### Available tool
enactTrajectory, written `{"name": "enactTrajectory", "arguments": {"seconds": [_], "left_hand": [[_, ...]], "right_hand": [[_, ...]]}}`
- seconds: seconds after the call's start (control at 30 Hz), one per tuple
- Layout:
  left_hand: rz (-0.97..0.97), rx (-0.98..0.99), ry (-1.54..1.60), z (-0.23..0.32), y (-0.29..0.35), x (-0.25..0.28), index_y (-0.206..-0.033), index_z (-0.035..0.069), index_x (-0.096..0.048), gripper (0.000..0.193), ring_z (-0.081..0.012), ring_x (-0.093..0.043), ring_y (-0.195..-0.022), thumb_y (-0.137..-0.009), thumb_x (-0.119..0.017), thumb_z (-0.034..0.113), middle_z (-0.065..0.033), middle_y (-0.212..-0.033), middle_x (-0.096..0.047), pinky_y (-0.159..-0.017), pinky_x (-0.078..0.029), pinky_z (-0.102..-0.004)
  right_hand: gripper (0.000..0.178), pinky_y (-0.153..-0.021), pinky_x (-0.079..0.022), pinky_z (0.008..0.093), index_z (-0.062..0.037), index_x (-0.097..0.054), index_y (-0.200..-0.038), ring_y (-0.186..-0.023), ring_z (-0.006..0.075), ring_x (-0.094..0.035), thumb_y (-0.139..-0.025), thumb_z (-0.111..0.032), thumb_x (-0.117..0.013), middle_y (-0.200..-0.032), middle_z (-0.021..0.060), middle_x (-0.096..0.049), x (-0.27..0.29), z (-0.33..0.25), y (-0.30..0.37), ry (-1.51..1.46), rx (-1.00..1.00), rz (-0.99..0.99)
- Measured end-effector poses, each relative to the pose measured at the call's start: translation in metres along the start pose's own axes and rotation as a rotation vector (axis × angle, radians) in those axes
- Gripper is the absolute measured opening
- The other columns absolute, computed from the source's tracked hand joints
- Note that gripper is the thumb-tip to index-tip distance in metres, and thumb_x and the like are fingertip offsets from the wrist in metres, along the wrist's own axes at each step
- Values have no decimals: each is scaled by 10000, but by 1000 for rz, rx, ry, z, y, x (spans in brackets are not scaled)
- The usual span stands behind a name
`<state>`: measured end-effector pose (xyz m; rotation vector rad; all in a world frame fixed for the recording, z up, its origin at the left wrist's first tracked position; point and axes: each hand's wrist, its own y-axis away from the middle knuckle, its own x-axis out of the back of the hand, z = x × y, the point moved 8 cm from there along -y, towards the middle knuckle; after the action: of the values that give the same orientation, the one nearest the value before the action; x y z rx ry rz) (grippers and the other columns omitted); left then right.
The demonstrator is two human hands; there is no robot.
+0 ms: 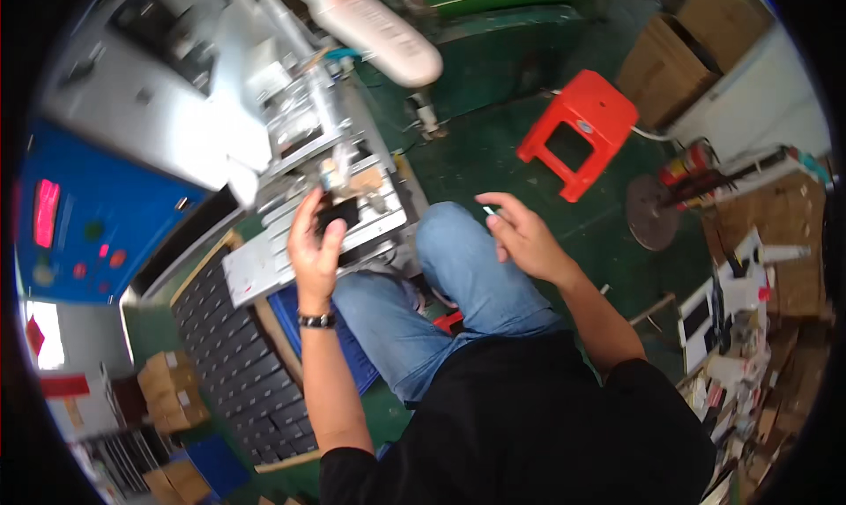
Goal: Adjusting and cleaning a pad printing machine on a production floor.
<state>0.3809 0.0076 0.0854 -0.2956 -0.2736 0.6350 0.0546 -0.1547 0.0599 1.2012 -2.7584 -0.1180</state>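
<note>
My left hand [312, 256], with a dark bracelet on its wrist, is raised over the near end of a metal machine bed [383, 229]. Its thumb and fingers close around a small black rectangular piece [342, 212]; blur hides the detail. Above my right knee, my right hand [522, 239] pinches a small white object [489, 211] between thumb and forefinger, too small to name. Below and left of my left hand, a tray [289, 351] carries rows of many similar black blocks [238, 355].
A grey machine with a blue panel [110, 227] rises at left. A pale rounded arm [379, 38] juts overhead. A red stool [586, 117] stands ahead to the right, near cardboard boxes [665, 73] and a round metal base [652, 212]. Clutter lines the right side.
</note>
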Motion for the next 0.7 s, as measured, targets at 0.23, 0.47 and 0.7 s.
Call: {"name": "enactTrajectory", "arguments": {"seconds": [0.23, 0.47, 0.7], "left_hand": [[-25, 34, -171, -24, -12, 13, -1668, -22, -505, 596, -260, -576, -1442, -1140, -656, 209, -177, -1664, -565, -1238, -424, -390], [-95, -80, -289, -17, -18, 14, -1636, -122, -473, 600, -321, -501, -1557, -1164, -622, 217, -237, -1704, -509, -1315, -334, -431], [-114, -224, -324, -7, -19, 8, -1600, -93, -550, 592, -284, -525, -1543, -1156, -664, 281, -207, -1685, -554, -1302, -352, -413]], "right_hand": [[183, -611, -533, 415, -23, -560, -1257, -631, 206, -682, -1143, -167, -563, -807, 96, -662, 75, -28, 76, 78, 30, 322], [237, -515, -565, 338, 33, -651, -1216, -555, 178, -699, -1119, -183, -650, -893, 116, -723, 145, -31, 232, 32, -281, 574], [328, -514, -381, 255, -40, -754, -1235, -576, 45, -475, -1182, -315, -584, -712, -34, -577, 209, -57, 349, 224, -219, 1111]]}}
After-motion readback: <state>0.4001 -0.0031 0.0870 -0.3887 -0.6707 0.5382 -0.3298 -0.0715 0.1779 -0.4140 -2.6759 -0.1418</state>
